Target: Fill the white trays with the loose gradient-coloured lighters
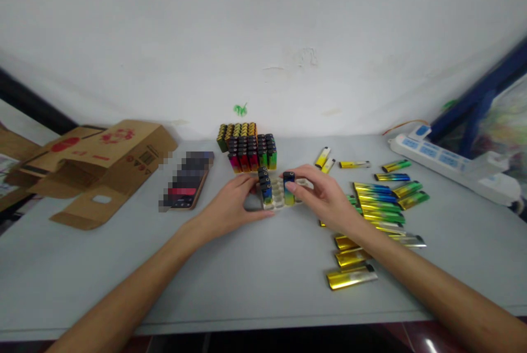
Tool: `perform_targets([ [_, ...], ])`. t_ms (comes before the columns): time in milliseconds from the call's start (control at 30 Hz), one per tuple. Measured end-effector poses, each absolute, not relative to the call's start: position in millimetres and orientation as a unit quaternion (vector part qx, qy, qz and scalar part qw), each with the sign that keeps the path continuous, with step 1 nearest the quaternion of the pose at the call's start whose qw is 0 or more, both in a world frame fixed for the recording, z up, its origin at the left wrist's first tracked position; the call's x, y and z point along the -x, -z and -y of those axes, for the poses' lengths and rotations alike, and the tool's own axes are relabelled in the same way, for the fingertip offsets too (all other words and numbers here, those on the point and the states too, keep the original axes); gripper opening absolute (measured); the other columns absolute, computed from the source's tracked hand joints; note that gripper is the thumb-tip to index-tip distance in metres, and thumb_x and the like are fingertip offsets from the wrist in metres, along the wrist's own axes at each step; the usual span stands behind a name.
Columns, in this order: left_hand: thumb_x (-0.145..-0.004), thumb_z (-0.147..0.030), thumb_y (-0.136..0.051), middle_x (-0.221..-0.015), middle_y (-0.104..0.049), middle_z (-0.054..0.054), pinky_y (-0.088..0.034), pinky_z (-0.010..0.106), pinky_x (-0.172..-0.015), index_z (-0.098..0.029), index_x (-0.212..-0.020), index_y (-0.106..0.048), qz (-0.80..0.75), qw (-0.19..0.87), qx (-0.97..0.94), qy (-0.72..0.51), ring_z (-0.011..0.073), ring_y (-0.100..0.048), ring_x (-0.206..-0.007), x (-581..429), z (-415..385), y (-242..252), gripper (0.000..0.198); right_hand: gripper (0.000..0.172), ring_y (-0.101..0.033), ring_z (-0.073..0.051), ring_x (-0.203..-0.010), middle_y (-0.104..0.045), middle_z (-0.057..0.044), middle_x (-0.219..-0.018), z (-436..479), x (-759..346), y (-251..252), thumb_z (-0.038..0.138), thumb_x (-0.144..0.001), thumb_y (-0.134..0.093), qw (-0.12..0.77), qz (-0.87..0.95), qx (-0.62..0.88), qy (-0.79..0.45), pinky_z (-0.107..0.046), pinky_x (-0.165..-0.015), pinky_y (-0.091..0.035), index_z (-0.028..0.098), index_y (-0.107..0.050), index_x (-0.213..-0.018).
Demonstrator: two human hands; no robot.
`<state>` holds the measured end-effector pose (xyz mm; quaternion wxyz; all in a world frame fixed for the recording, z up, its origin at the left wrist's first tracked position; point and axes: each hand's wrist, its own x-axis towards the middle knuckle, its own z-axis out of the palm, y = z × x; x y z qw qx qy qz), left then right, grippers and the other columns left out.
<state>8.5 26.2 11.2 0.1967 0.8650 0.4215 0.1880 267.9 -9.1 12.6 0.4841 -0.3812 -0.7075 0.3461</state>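
Note:
A white tray with round-edged slots (280, 195) rests on the grey table in front of me. Several dark blue lighters (265, 188) stand upright in its left end. My left hand (230, 199) curves round that end, thumb along the near edge and fingers behind. Between the thumb and fingers of my right hand (319, 191) is an upright blue-and-yellow lighter (289, 188), held over the tray's middle; whether its base sits in a slot I cannot tell. Loose lighters in yellow, blue, green and silver (379, 205) lie flat to the right, partly hidden by my right forearm.
Behind the tray stand packed rows of multicoloured lighters (251, 155) and gold-topped ones (236, 130). On the left are an open cardboard box (119, 161) and a phone (187, 183), partly pixelated. A white power strip (453, 166) lies at the right. A wall rises behind the table.

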Motion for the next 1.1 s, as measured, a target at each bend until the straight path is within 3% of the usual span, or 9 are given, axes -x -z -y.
perform_targets([
  [233,-0.084,-0.064,-0.086,-0.130,-0.074,0.014,-0.055,0.052,-0.115,-0.022,-0.121,-0.068,-0.419,0.185,-0.871,-0.180,0.0374,-0.070,-0.125,-7,-27,-7,0.059,0.019,-0.078,-0.022,-0.097,-0.086,-0.007,-0.109,14,-259,-8,0.032,-0.100,-0.081,0.464,0.735,0.367,-0.330,-0.034,-0.087,-0.061,0.022,-0.083,-0.116],
  [500,-0.086,-0.063,-0.084,-0.124,-0.074,0.014,-0.057,0.051,-0.109,-0.020,-0.116,-0.069,-0.417,0.189,-0.871,-0.177,0.0359,-0.071,-0.119,-8,-27,-8,0.055,0.019,-0.081,-0.023,-0.097,-0.087,-0.010,-0.114,15,-257,-8,0.025,-0.102,-0.078,0.444,0.790,0.346,-0.242,-0.034,-0.090,-0.064,0.018,-0.082,-0.120],
  [733,-0.085,-0.062,-0.087,-0.126,-0.075,0.015,-0.056,0.051,-0.112,-0.019,-0.119,-0.070,-0.417,0.185,-0.872,-0.179,0.0371,-0.071,-0.122,-9,-29,-7,0.058,0.028,-0.080,-0.021,-0.086,-0.084,-0.008,-0.102,17,-251,-6,0.024,-0.102,-0.078,0.433,0.807,0.343,-0.210,-0.033,-0.081,-0.065,0.017,-0.072,-0.128],
  [833,-0.086,-0.060,-0.086,-0.131,-0.075,0.015,-0.055,0.052,-0.115,-0.019,-0.123,-0.069,-0.407,0.190,-0.873,-0.188,0.0373,-0.071,-0.126,-9,-29,-7,0.058,0.018,-0.077,-0.020,-0.080,-0.079,-0.004,-0.094,19,-245,0,0.028,-0.102,-0.079,0.444,0.803,0.345,-0.198,-0.031,-0.075,-0.063,0.020,-0.070,-0.116],
  [933,-0.089,-0.058,-0.084,-0.133,-0.075,0.016,-0.055,0.052,-0.115,-0.019,-0.126,-0.068,-0.403,0.191,-0.874,-0.191,0.0367,-0.070,-0.127,-9,-28,-7,0.056,0.011,-0.073,-0.018,-0.079,-0.075,-0.009,-0.107,20,-244,1,0.029,-0.107,-0.071,0.443,0.812,0.347,-0.155,-0.032,-0.076,-0.063,0.021,-0.070,-0.113],
  [1000,-0.088,-0.059,-0.085,-0.133,-0.075,0.016,-0.055,0.052,-0.115,-0.019,-0.127,-0.069,-0.408,0.188,-0.873,-0.192,0.0367,-0.071,-0.127,-8,-27,-7,0.058,0.013,-0.073,-0.019,-0.082,-0.073,-0.012,-0.112,19,-247,-4,0.031,-0.109,-0.068,0.416,0.828,0.352,-0.131,-0.033,-0.076,-0.062,0.019,-0.070,-0.114],
  [1100,-0.086,-0.063,-0.086,-0.132,-0.075,0.016,-0.056,0.051,-0.114,-0.019,-0.129,-0.069,-0.415,0.183,-0.870,-0.191,0.0372,-0.071,-0.125,-8,-27,-7,0.064,0.022,-0.073,-0.024,-0.089,-0.074,-0.011,-0.104,15,-262,-21,0.038,-0.108,-0.069,0.316,0.869,0.367,-0.105,-0.036,-0.079,-0.060,0.018,-0.072,-0.114],
])
